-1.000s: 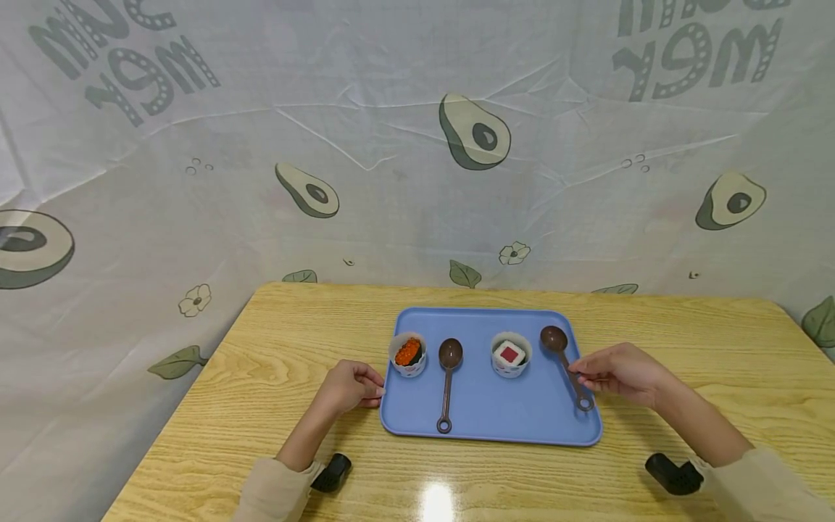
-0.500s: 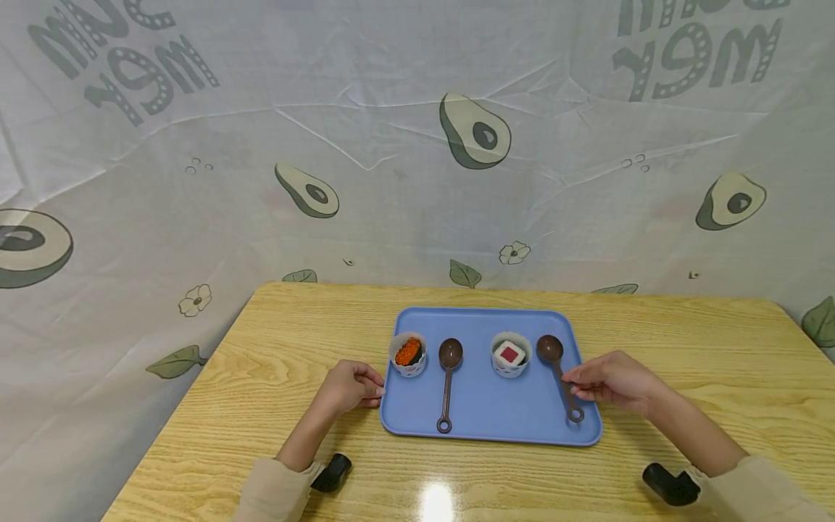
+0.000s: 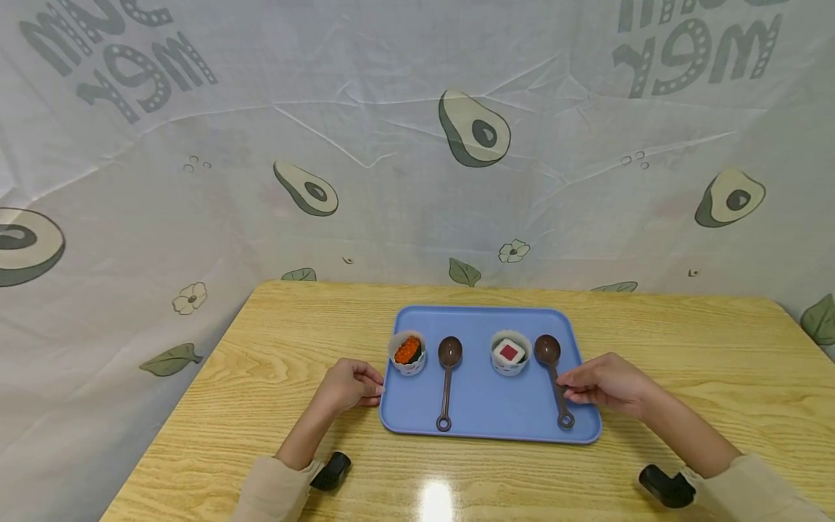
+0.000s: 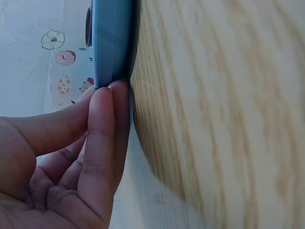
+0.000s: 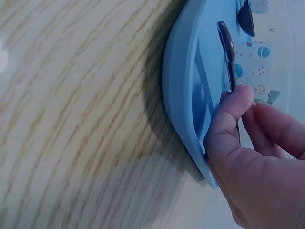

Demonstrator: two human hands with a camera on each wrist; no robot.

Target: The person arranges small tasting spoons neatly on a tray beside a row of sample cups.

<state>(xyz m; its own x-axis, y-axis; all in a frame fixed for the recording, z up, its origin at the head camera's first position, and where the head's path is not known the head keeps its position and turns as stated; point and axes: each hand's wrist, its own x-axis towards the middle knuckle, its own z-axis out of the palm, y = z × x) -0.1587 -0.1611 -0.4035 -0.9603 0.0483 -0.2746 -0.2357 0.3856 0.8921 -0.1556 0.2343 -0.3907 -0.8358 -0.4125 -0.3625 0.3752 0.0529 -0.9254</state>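
Note:
My right hand (image 3: 608,383) pinches the handle of a brown spoon (image 3: 548,349) at the right side of a blue tray (image 3: 496,422). In the right wrist view, thumb and fingers close on the spoon's handle (image 5: 229,52) above the tray floor. At the tray's left edge my left hand (image 3: 349,384) holds the rim, its thumb and fingertips meeting there in the left wrist view. A second brown spoon (image 3: 448,370) lies on the tray, handle toward me. One paper cup (image 3: 409,368) holds orange-topped sushi (image 3: 407,349); another paper cup (image 3: 511,368) holds white sushi with a red centre (image 3: 509,352).
The tray lies on a light wooden table (image 3: 313,319). Behind and to the left hangs a pale cloth (image 3: 391,203) printed with avocados. Each wrist carries a black device, one left (image 3: 331,471) and one right (image 3: 665,486).
My right hand has moved left and slightly toward me with the spoon. The spoon now slants less and lies closer to the white sushi's cup. My left hand stays on the rim.

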